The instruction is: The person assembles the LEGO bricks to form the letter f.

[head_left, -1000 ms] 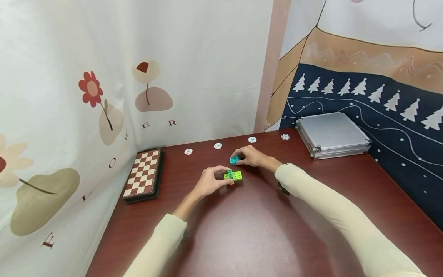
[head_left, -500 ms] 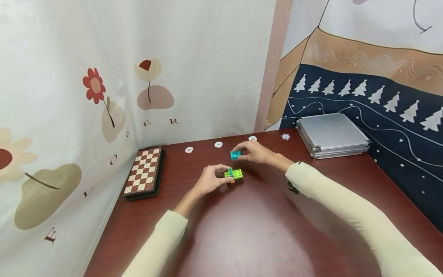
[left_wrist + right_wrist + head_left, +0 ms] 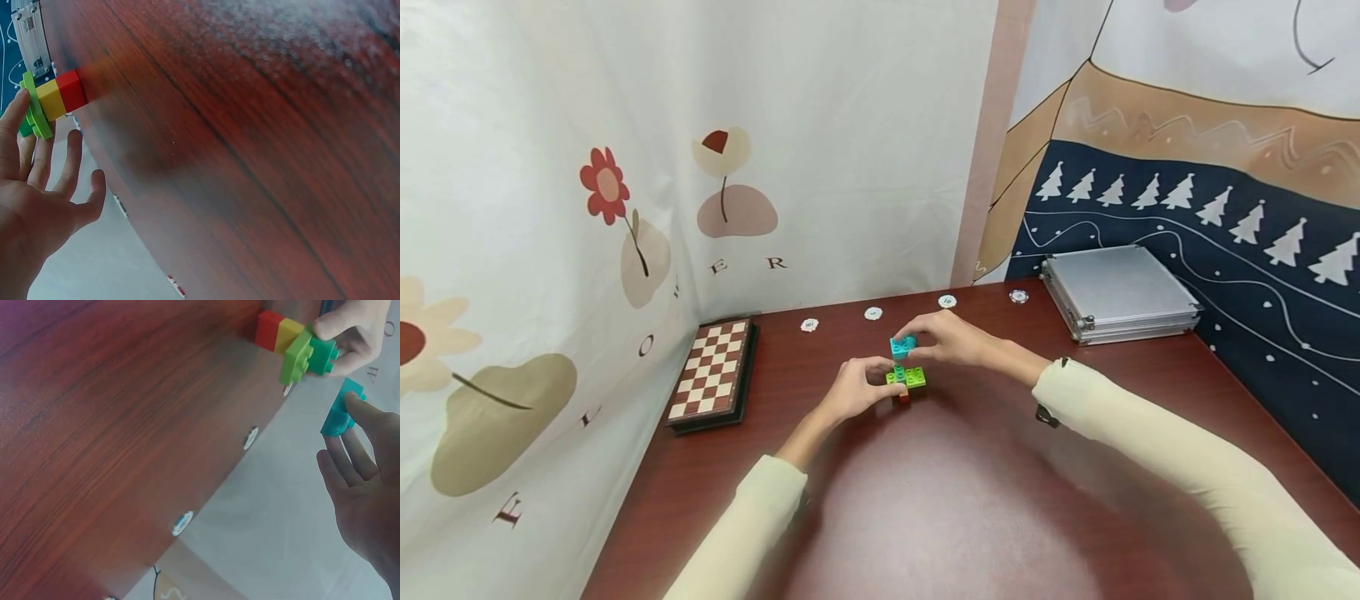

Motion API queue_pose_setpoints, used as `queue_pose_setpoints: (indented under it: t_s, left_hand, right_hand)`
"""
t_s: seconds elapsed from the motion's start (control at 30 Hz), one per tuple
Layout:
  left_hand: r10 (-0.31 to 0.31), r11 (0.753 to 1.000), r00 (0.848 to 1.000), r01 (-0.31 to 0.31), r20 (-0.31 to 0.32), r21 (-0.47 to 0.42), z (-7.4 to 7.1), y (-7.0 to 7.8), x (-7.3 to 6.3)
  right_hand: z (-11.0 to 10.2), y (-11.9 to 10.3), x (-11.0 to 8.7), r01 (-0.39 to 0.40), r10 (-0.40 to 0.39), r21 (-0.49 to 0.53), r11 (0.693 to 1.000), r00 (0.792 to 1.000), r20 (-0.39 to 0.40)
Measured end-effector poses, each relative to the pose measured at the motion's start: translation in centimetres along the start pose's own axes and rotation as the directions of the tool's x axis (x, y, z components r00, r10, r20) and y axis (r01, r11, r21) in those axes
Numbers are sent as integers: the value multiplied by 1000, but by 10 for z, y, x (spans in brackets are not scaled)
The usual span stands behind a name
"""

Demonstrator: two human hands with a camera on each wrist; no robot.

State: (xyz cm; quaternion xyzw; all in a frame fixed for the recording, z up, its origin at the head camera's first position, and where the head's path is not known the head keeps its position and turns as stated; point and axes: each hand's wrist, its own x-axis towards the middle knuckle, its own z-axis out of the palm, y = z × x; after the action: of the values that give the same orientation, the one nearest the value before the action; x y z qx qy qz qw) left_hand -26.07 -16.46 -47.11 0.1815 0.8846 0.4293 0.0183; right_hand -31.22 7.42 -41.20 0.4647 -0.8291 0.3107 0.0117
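A small tower of toy building bricks stands on the table, gripped by my left hand [image 3: 852, 392] between thumb and fingers. From bottom to top it has a red brick [image 3: 268, 329], a yellow brick [image 3: 288, 335], a wider lime brick [image 3: 295, 359] and a green brick [image 3: 321, 356]. In the left wrist view, fingers reach the lime brick [image 3: 36, 107], and part of the green one is hidden. My right hand [image 3: 953, 338] pinches a turquoise brick [image 3: 902, 347]. In the right wrist view this turquoise brick [image 3: 338, 414] hangs apart from the tower, just above the green brick.
A folded chessboard box [image 3: 711, 375] lies at the table's left edge. Along the back edge sit several poker chips, one [image 3: 808, 325] near the chessboard. A silver metal case [image 3: 1120, 292] occupies the back right corner. Printed cloth [image 3: 850, 167] hangs behind the table.
My right hand has lifted the turquoise brick off the table and brought it left, over the tower. The left hand keeps its grip on the tower and has barely moved.
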Motion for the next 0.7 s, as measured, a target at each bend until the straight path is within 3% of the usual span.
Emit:
queue_pose_setpoints:
  t_s: [0.27, 0.7]
  left_hand:
    - [12, 1000, 1000, -12, 5, -16, 0, 0, 1]
    - [6, 1000, 1000, -5, 15, -24, 0, -2, 0]
  right_hand:
    - [1, -8, -6, 56, -56, -12, 998, 998, 5]
    - [5, -9, -15, 39, -39, -3, 999, 999, 37]
